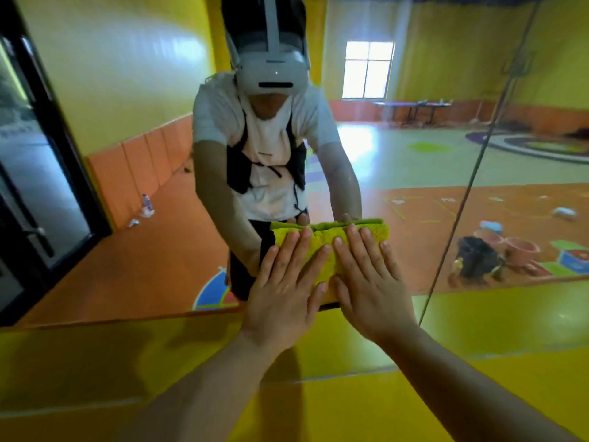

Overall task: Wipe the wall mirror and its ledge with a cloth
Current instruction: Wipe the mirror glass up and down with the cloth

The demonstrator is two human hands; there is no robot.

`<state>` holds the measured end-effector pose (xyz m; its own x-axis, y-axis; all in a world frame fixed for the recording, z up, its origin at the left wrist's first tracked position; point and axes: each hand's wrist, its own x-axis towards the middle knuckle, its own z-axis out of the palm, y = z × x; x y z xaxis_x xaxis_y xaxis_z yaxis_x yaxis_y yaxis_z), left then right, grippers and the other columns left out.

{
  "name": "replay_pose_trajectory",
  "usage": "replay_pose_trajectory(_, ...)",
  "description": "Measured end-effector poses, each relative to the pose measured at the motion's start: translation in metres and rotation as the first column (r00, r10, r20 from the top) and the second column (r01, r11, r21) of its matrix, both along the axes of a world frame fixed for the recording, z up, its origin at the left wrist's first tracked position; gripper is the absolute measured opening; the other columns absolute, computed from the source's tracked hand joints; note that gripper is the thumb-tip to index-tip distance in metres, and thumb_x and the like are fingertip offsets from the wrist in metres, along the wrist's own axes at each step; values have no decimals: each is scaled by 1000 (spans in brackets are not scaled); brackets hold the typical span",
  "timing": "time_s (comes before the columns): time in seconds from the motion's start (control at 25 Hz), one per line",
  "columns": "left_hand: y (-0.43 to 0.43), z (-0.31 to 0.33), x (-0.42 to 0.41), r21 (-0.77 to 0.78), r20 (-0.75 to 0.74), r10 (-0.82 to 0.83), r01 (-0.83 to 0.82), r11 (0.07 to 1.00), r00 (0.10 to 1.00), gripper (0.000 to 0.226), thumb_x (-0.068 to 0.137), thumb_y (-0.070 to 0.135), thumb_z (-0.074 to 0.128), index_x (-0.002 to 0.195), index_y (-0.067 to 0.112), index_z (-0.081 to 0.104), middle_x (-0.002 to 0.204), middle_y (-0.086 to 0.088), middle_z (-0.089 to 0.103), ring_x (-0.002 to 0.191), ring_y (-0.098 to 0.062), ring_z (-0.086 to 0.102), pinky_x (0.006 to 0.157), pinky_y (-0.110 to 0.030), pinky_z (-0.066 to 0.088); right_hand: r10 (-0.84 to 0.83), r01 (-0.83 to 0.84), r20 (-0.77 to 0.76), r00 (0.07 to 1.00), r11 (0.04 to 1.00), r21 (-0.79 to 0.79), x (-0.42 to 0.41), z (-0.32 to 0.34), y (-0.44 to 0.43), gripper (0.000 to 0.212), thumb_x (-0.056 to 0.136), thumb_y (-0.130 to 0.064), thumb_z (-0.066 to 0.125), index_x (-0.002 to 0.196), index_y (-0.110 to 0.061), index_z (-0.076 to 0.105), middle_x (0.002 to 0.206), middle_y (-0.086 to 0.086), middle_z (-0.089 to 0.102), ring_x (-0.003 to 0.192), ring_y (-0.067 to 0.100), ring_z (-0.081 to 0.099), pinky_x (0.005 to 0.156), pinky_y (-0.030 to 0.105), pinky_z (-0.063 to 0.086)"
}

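**Both palms flat on the cloth, low on the mirror**

My two forearms come in from the bottom edge, nearest the lens, and converge on the glass. Left hand (283, 282) and right hand (366, 279) lie side by side, fingers spread and flat, nothing pinched or curled. Both press a folded yellow-green cloth (322, 247) against the wall mirror (414, 173). Left fingertips cover the cloth's left half, right fingertips the right half; thumbs nearly meet below it. The cloth's top edge touches its own reflection, so it's tight to the glass.

Position: the cloth is on the lower part of the mirror, just above the bottom edge. Below that edge runs the yellow ledge (127, 346), glossy, with my arm shadows across it. Neither hand nor the cloth touches the ledge from what I see.

A seam between mirror panels (471, 173) runs diagonally to the right of the hands.

In the reflection: a person in a white T-shirt, black harness and white headset (271, 71), arms reaching to the cloth. Behind them an orange and green floor, yellow walls with orange padding, a window (368, 70), folding tables, a plastic bottle (146, 202) by the left wall, pink tubs (519, 250) and a dark bin (476, 256) on the right. A dark door frame (47, 129) sits at far left.
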<state>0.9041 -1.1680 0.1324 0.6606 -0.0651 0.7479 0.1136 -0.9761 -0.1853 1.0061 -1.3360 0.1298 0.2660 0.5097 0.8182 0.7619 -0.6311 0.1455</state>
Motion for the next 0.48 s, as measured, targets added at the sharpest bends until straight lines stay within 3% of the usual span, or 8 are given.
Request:
replay_pose_trajectory(0.24,-4,221,29,48,270,16,-30,998,963,60,110,45,26,163,18,20,172,-8,10,159,-26,8,126,-48,17,-43,25,144,989,992,124,18,223,15,61,107,-42,31,161,-15,24,170,10,14,157,28,13,125,53,19)
replay_pose_trajectory(0.48,-8,414,54,104,400,46,-95,990,915,63,110,45,15,164,15,7,173,-8,1,159,-25,3,126,-48,16,-93,44,228,969,976,211,38,413,17,61,109,-46,18,162,-16,18,171,7,8,158,24,7,125,50,18)
